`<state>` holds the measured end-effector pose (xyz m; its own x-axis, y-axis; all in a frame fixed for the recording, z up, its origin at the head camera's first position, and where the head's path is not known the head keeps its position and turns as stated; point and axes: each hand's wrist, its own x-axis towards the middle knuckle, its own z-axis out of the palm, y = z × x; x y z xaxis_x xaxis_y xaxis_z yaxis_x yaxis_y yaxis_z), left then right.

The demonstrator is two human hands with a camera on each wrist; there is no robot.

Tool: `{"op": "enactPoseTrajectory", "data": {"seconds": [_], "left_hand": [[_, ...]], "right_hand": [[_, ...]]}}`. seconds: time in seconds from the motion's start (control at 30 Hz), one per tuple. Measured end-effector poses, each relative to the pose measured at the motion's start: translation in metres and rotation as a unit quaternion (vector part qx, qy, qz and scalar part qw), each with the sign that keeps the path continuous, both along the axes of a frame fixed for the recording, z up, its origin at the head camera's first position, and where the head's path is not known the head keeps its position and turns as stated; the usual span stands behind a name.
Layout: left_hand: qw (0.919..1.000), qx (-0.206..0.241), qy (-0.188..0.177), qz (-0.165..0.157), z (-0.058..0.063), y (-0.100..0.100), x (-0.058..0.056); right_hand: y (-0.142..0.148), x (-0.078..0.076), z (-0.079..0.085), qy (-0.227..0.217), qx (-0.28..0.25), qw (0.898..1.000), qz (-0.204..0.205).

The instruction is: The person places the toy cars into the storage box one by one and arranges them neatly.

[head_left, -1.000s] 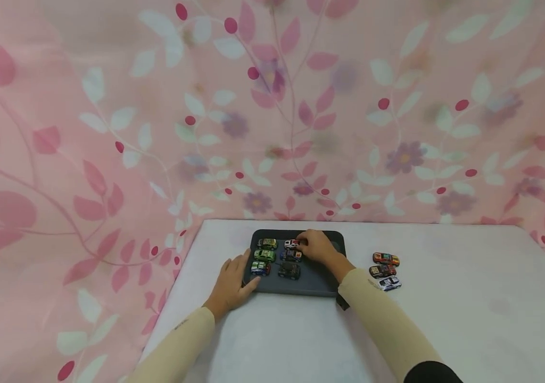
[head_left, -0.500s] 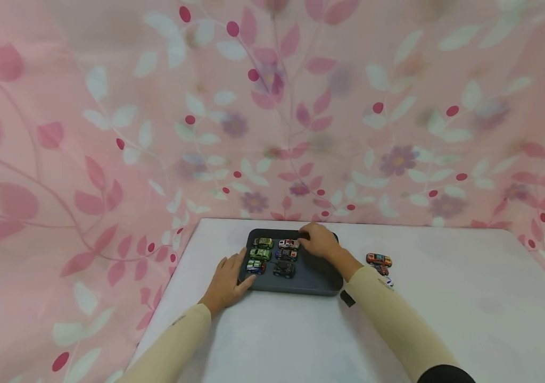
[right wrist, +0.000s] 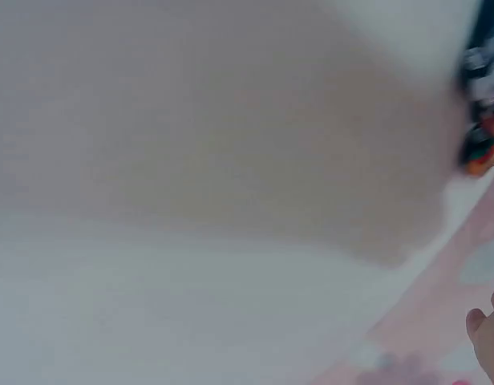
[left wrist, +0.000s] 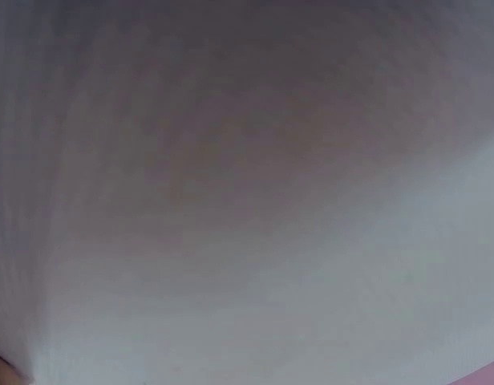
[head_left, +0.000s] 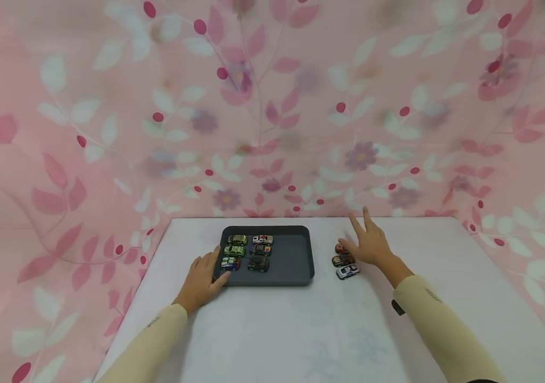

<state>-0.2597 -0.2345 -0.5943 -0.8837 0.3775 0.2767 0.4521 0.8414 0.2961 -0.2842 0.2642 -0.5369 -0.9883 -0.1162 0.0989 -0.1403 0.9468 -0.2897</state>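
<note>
A dark grey tray lies on the white table, with toy cars in two columns on its left side. Among these are a white-and-red toy car at the back and a black toy car at the front. My left hand rests at the tray's left edge, fingers extended. Off to the right, my right hand holds nothing; its spread fingers are over the loose cars, partly covering an orange toy car. Nearer me are a dark red toy car and a white toy car.
The white table reaches back to a pink floral curtain. In the right wrist view, blurred cars show at the right edge. The left wrist view is nearly all shaded white cloth.
My right hand has let go of the white-and-red toy car in the tray and moved right to the loose cars, its fingers spreading. My left hand stays at the tray's edge.
</note>
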Motion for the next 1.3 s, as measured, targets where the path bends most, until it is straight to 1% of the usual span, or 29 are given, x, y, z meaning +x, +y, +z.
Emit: {"op": "enactPoseTrajectory", "data": {"seconds": [0.07, 0.17, 0.33, 0.4, 0.53, 0.6, 0.7, 0.77, 0.83, 0.9, 1.0, 1.07, 1.13, 1.2, 1.3], "left_hand": [[1.0, 0.003, -0.003, 0.002, -0.001, -0.002, 0.002], [0.9999, 0.009, -0.003, 0.004, -0.002, -0.002, 0.003], [0.9999, 0.004, 0.009, -0.001, 0.0, 0.0, 0.002], [0.9999, 0.003, 0.012, -0.003, 0.0, 0.001, 0.001], [0.9999, 0.009, -0.001, -0.007, -0.001, 0.007, -0.002], [0.9997, 0.016, -0.017, -0.01, -0.001, 0.009, -0.003], [0.9988, 0.024, -0.039, -0.017, 0.001, 0.005, -0.001], [0.9972, 0.038, -0.06, -0.021, 0.004, 0.0, 0.002], [0.996, 0.039, -0.077, -0.022, 0.004, -0.004, 0.003], [0.9948, 0.04, -0.09, -0.025, 0.005, -0.008, 0.003], [0.9938, 0.038, -0.1, -0.032, 0.005, -0.01, 0.002], [0.9939, 0.042, -0.096, -0.035, 0.004, -0.011, 0.001], [0.9949, 0.042, -0.084, -0.036, 0.005, -0.01, 0.0], [0.9967, 0.035, -0.065, -0.033, 0.004, -0.009, 0.001], [0.9985, 0.026, -0.038, -0.03, 0.002, -0.006, 0.003]], "right_hand": [[0.012, 0.006, -0.006, -0.011, 0.003, 1.0, -0.009], [0.027, 0.012, -0.01, -0.015, 0.003, 1.0, -0.02], [0.043, 0.015, -0.011, -0.015, 0.008, 0.999, -0.031], [0.048, 0.014, -0.011, -0.02, 0.008, 0.999, -0.036], [0.056, 0.011, -0.007, -0.023, 0.005, 0.999, -0.04], [0.056, 0.012, -0.006, -0.026, 0.006, 0.999, -0.035], [0.048, 0.014, -0.009, -0.024, 0.008, 0.999, -0.021], [0.04, 0.016, -0.012, -0.019, 0.006, 1.0, -0.009], [0.032, 0.019, -0.014, -0.014, 0.003, 1.0, 0.004], [0.024, 0.023, -0.015, -0.004, -0.006, 1.0, 0.013], [0.012, 0.033, -0.012, 0.008, -0.026, 0.999, 0.021], [0.002, 0.042, -0.01, 0.024, -0.038, 0.999, 0.029], [-0.006, 0.052, -0.01, 0.046, -0.037, 0.997, 0.045], [-0.012, 0.063, -0.014, 0.075, -0.03, 0.994, 0.069], [-0.016, 0.079, -0.021, 0.12, -0.019, 0.986, 0.114]]}}
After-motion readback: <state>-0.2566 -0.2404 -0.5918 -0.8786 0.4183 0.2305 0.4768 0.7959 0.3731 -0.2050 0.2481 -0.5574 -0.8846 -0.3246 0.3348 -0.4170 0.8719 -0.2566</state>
